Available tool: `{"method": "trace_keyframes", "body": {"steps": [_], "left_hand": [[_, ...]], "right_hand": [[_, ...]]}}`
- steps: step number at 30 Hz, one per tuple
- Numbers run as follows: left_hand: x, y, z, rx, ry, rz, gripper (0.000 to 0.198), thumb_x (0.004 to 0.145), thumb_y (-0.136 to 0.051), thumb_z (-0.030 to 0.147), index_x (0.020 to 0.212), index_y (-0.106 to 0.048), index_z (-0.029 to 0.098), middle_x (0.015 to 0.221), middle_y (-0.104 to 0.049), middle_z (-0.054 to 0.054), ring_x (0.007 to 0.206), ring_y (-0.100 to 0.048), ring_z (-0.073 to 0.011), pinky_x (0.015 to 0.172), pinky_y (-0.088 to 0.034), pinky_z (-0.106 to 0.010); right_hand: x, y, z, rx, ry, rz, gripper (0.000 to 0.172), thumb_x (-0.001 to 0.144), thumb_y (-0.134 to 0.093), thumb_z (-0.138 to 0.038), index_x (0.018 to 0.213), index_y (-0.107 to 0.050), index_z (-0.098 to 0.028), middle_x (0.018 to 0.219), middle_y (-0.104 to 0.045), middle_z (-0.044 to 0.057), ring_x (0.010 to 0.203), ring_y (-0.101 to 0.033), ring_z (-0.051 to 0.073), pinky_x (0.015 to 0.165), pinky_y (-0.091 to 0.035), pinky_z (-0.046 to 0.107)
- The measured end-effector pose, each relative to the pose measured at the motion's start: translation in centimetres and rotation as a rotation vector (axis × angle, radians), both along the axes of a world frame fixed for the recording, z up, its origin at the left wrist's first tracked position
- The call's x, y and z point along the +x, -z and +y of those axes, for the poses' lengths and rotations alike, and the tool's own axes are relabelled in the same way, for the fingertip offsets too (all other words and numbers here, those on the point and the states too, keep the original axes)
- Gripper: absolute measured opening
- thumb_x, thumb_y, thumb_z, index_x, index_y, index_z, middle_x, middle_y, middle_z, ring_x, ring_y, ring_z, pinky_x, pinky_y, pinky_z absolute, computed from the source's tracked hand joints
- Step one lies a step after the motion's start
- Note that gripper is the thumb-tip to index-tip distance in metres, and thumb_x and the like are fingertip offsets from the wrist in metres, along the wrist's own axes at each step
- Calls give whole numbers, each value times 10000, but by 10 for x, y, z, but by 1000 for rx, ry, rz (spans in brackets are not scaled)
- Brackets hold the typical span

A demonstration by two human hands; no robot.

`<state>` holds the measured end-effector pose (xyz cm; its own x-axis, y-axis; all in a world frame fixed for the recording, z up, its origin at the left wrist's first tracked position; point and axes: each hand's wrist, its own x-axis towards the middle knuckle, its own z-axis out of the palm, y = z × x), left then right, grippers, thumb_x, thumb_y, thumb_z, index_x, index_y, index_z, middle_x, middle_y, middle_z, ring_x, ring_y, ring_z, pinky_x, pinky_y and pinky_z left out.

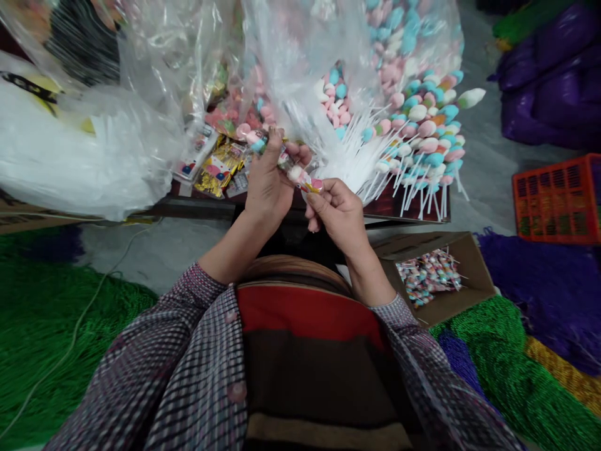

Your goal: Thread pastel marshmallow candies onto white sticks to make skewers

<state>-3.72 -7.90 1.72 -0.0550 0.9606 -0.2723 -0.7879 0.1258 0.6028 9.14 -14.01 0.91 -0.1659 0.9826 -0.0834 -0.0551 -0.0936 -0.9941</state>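
My left hand [270, 181] is closed around a marshmallow skewer [295, 173] with pink, white and blue pieces, which looks wrapped in clear plastic. The skewer slants down from left to right. At its lower end, my right hand [340, 210] pinches a small pink and yellow printed piece between thumb and fingers. Just left of my hands lie gold twist ties [218, 166] and printed cards [195, 150] on the dark table [413, 210]. White sticks [361, 156] fan out to the right, beyond my right hand. My fingers hide part of the skewer.
Marshmallow skewers [429, 134] are piled at the table's right end. Clear bags of candy [394, 37] stand behind, and a white plastic bag [84, 150] is at left. Below the table, a cardboard box [474, 269] holds wrapped skewers. An orange crate [558, 200] sits farther right.
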Motion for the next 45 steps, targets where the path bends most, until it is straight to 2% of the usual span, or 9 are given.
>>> {"method": "trace_keyframes", "body": {"steps": [4, 7, 11, 14, 19, 25, 32, 40, 45], "left_hand": [[-7, -10, 3, 15, -81, 64, 353, 1110, -410, 353, 799, -531, 239, 679, -528, 35, 691, -542, -119, 894, -522, -326], [-16, -21, 6, 40, -89, 79, 420, 1127, -322, 380, 792, -529, 236, 634, -461, 38, 572, -404, -108, 700, -436, -299], [-19, -31, 9, 138, 26, 102, 392, 1120, -329, 369, 842, -583, 261, 646, -455, 29, 560, -344, -116, 743, -400, -334], [-11, -33, 5, 189, 75, 107, 307, 1116, -356, 344, 954, -608, 278, 673, -497, 37, 543, -381, -114, 750, -420, -340], [4, -17, -19, 132, 367, 176, 110, 1013, -604, 298, 1086, -668, 246, 730, -609, 22, 570, -546, -114, 617, -446, -282], [-9, 13, -30, 244, 308, 546, 222, 890, -778, 427, 855, -697, 223, 782, -672, 7, 743, -609, -135, 776, -498, -270], [-20, 15, -20, 475, 185, 1040, 313, 873, -790, 403, 691, -598, 236, 706, -576, -29, 952, -613, -259, 1021, -421, -379], [-27, 7, -20, 271, 239, 636, 459, 914, -645, 661, 783, -688, 224, 744, -662, -34, 749, -621, -178, 782, -498, -317], [-16, -7, -11, 72, 247, 297, 379, 906, -713, 580, 1092, -688, 250, 956, -760, -72, 974, -731, -232, 834, -551, -340]], "right_hand": [[15, -16, -6, -101, -142, -107, 427, 851, -746, -617, 873, -619, -209, 559, -621, -79, 382, -529, 56, 370, -396, 171], [31, -28, -7, -44, -30, -124, 355, 892, -738, -551, 903, -691, -200, 659, -676, -32, 490, -588, 68, 450, -459, 184], [30, -28, -6, 71, 3, -132, 376, 875, -756, -560, 1039, -760, -223, 845, -756, 13, 718, -689, 116, 594, -545, 221], [13, -17, -7, -50, -174, -49, 450, 886, -698, -638, 983, -758, -204, 621, -677, -33, 523, -601, 85, 501, -490, 209], [-6, -3, -6, -80, -12, 63, 492, 877, -657, -700, 933, -716, -215, 497, -569, -92, 391, -497, 62, 415, -409, 192], [-1, 0, -7, 19, 77, -8, 436, 919, -631, -664, 938, -678, -231, 510, -566, -98, 415, -513, 67, 447, -409, 197], [-3, -3, -7, 197, 149, -242, 420, 993, -522, -647, 860, -627, -263, 501, -523, -81, 453, -485, 106, 532, -413, 266], [0, 1, -8, 129, 110, -154, 440, 973, -534, -678, 907, -637, -255, 484, -492, -100, 409, -441, 89, 493, -366, 249], [-4, 4, -9, 133, 80, -161, 455, 982, -521, -668, 891, -633, -237, 478, -492, -105, 408, -446, 72, 490, -366, 227]]}}
